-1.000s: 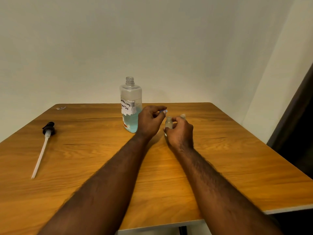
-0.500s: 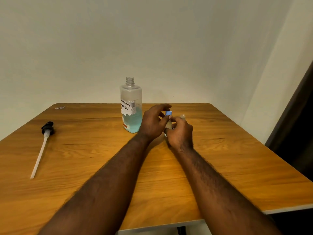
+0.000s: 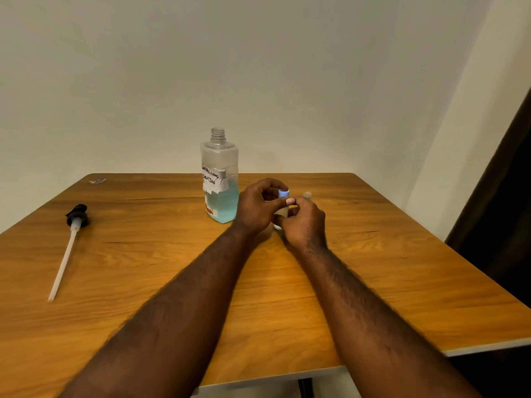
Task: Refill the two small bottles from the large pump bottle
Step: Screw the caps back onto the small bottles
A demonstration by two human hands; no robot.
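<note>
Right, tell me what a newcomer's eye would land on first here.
First, the two hands meeting mid-table: the left hand pinches a blue cap at the top of a small bottle that the right hand grips. Just behind, to the left, stands the large bottle, neck open, with blue liquid in its lower part. Far left, the pump lies flat on the wooden table.

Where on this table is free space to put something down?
Free: right of the right hand, to the edge of the wooden table; between the black pump with white tube and the left hand. Crowded: around the large clear bottle of blue liquid and both hands.
</note>
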